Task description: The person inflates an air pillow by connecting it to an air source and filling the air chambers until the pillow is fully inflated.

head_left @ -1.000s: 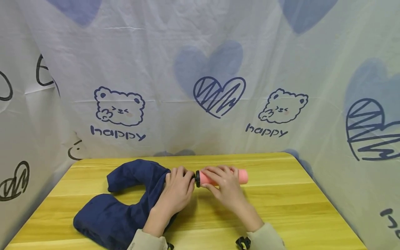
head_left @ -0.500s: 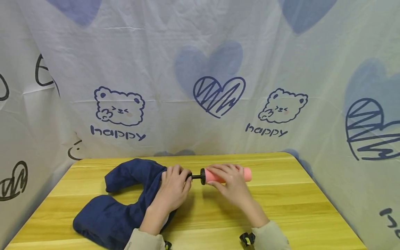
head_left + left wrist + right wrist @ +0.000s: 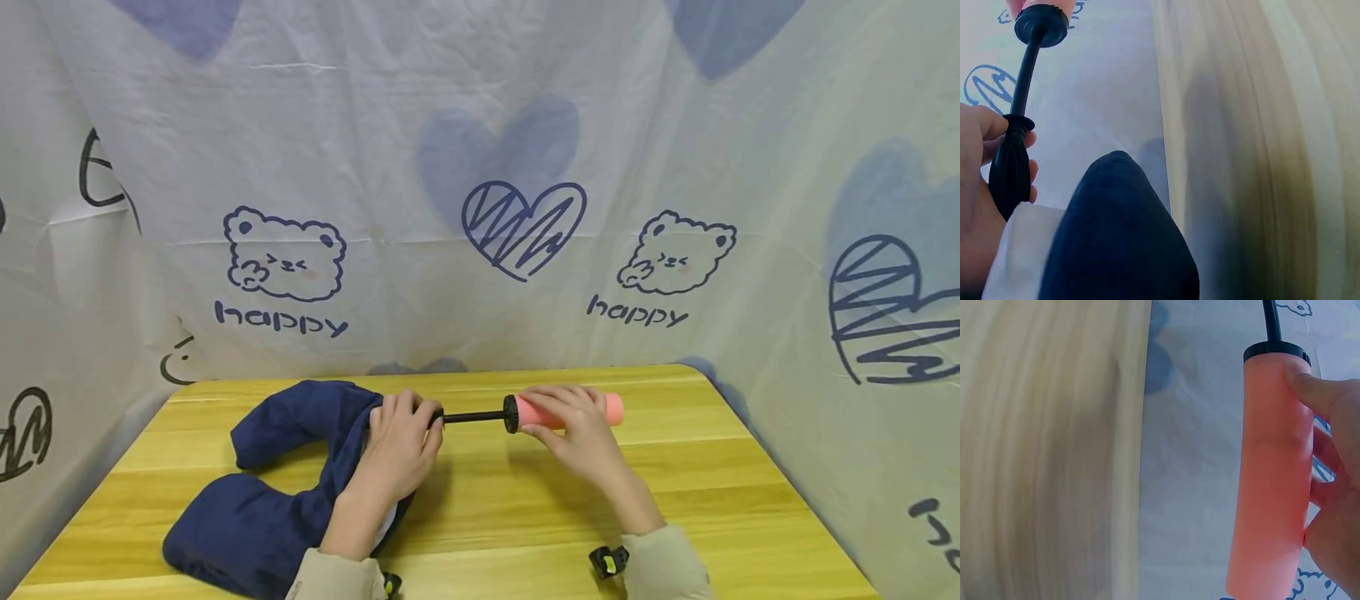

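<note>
Heart-printed sheet point(image 3: 412, 308) behind table point(image 3: 720, 475) and pump point(image 3: 1274, 475)

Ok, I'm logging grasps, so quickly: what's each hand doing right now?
Left hand: closed, holding the black handle.
Right hand: closed, holding the pink barrel.

A hand could pass between the left hand point(image 3: 401, 442) and right hand point(image 3: 581, 433), but we find the rod point(image 3: 474, 417) crossing that gap; there is room before and behind it. Whether one fits beneath, we cannot tell. Between the forearms point(image 3: 360, 517), we have a lane in from the table's point(image 3: 727, 492) front. Right of the pump point(image 3: 615, 409), we could sweep to the table's edge. To the left, the pillow point(image 3: 240, 533) blocks us, its hollow opening leftward. Behind, the curtain point(image 3: 420, 317) stops our reach.
</note>
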`<state>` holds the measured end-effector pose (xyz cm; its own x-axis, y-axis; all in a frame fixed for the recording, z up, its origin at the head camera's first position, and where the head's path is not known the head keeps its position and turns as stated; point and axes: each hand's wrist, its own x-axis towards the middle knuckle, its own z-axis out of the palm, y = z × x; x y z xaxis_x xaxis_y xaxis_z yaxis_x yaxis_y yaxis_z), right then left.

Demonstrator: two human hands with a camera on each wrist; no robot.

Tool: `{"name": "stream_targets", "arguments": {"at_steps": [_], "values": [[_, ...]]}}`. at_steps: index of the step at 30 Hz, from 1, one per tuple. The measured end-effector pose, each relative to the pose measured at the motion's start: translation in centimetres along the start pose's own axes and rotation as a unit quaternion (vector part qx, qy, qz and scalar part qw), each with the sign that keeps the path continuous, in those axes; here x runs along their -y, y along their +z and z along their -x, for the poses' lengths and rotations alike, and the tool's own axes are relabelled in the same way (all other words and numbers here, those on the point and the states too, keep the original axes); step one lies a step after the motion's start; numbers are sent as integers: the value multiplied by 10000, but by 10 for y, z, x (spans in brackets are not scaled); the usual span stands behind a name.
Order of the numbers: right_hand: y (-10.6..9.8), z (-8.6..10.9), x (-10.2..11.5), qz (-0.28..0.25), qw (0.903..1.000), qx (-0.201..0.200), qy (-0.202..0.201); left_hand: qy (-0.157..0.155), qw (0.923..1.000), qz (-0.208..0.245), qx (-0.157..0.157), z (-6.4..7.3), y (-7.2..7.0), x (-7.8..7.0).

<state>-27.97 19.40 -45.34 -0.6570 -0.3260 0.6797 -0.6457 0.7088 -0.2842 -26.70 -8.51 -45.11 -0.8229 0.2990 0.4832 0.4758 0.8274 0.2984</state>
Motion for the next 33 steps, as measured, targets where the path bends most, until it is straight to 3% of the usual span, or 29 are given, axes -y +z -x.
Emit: {"name": "stream_targets", "arguments": {"at_steps": [12,21,27,33], "values": [[18,-6,29,344,9963,-164,-769,207,9995,164,176,0,11,-23],[24,-3,38,426,9964,-174,-714,315,9994,141,100,1,19,-23],[23,-4,35,334,9976,-93,-604,236,9993,226,207,0,16,-21],[18,-5,28,262,9981,-160,-538,292,9993,233,71,-1,12,-16]]}}
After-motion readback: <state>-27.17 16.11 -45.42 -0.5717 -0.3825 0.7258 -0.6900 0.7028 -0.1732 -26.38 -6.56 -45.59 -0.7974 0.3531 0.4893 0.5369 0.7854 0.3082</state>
